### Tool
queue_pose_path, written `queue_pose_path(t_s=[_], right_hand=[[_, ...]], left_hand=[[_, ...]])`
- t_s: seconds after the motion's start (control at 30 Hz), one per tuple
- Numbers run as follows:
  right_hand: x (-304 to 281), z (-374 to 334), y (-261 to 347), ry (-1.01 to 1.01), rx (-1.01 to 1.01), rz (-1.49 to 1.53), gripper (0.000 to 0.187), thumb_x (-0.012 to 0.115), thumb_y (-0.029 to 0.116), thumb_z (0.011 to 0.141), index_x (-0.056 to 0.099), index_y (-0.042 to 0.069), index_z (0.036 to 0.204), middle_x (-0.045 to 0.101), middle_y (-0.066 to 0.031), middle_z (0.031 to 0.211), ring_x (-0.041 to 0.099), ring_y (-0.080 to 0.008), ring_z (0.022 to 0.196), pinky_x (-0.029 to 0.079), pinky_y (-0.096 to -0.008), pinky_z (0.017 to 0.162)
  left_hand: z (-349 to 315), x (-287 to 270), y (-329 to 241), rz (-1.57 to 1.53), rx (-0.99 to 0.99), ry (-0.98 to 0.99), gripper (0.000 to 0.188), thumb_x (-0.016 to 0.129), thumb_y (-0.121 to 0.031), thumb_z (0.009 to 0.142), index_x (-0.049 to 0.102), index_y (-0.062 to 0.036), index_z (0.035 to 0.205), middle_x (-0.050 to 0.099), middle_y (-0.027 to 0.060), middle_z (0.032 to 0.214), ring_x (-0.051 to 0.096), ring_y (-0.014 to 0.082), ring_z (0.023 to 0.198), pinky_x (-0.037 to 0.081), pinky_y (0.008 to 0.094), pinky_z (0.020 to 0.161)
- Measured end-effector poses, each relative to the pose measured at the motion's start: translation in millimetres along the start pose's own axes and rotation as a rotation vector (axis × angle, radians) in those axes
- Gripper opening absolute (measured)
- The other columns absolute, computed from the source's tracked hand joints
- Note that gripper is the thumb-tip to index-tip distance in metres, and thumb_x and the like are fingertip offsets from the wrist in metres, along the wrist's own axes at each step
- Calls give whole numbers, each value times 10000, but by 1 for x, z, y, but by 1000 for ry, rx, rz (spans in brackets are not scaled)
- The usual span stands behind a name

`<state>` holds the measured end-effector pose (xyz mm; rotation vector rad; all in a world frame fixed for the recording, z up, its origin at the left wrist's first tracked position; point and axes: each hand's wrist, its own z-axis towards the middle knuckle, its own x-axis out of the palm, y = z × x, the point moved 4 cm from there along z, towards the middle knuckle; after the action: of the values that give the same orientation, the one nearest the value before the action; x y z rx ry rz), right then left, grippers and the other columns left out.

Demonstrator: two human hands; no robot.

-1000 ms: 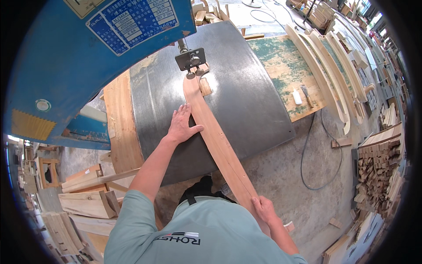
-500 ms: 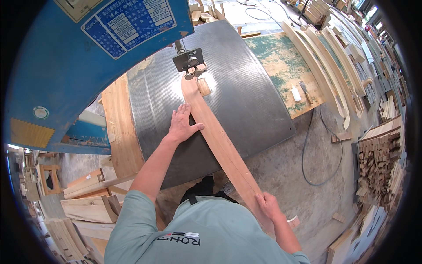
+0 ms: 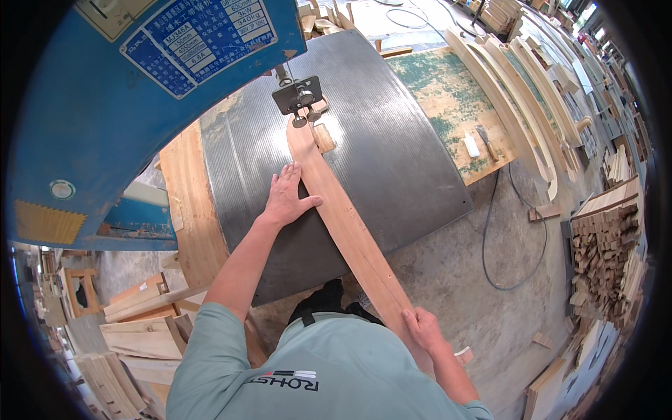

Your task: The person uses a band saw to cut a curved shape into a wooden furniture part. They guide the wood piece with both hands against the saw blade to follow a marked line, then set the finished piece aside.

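plank (image 3: 350, 227) near end: under right hand (image 3: 422, 329) | blade: behind guide (image 3: 299, 96)

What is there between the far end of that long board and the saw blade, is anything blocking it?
Nothing visible blocks it. The board lies flat on the steel table, its far end right at the blade guide. A small offcut sits just beside it, to the right. The left hand presses its left edge; the right hand grips the near end.
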<state>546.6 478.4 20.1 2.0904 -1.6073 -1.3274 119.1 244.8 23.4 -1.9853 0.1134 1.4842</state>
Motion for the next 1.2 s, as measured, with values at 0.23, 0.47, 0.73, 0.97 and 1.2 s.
queue_pose_path(t_s=[0.23, 0.47, 0.73, 0.97, 1.2], right_hand=[[5, 4, 7, -11, -19, 10, 547, 615, 480, 1005, 595, -45, 853, 649, -288, 811, 642, -448, 783, 509, -489, 717], [12, 5, 16, -27, -20, 32, 532, 616, 465, 1005, 594, -45, 854, 646, -289, 809, 644, -452, 788, 511, -493, 718], [24, 4, 23, -10, 21, 55, 519, 616, 473, 1001, 612, -28, 867, 667, -279, 837, 653, -447, 809, 519, -485, 727], [32, 7, 34, -23, -18, 50, 505, 600, 450, 1009, 626, -38, 884, 674, -288, 859, 665, -447, 834, 520, -494, 738], [41, 12, 42, -17, -10, 72, 502, 602, 448, 1010, 628, -37, 879, 666, -287, 848, 658, -444, 823, 519, -490, 743]], left_hand=[[7, -5, 4, -10, 12, 3, 1196, 756, -673, 787, 266, 76, 1581, 314, 263, 1638, 222, 372, 1564, 156, 545, 1272], [15, -7, 11, 5, 26, 13, 1196, 763, -661, 789, 249, 64, 1590, 315, 261, 1636, 222, 367, 1564, 156, 532, 1277], [22, -12, 19, 1, 53, 22, 1187, 776, -643, 788, 257, 65, 1587, 323, 254, 1636, 227, 362, 1564, 158, 529, 1277], [32, -16, 27, 20, 64, 39, 1190, 780, -645, 785, 261, 66, 1585, 318, 254, 1639, 223, 355, 1566, 153, 523, 1280], [41, -23, 31, 19, 60, 59, 1177, 780, -643, 786, 270, 51, 1588, 313, 241, 1646, 209, 346, 1572, 147, 506, 1286]])
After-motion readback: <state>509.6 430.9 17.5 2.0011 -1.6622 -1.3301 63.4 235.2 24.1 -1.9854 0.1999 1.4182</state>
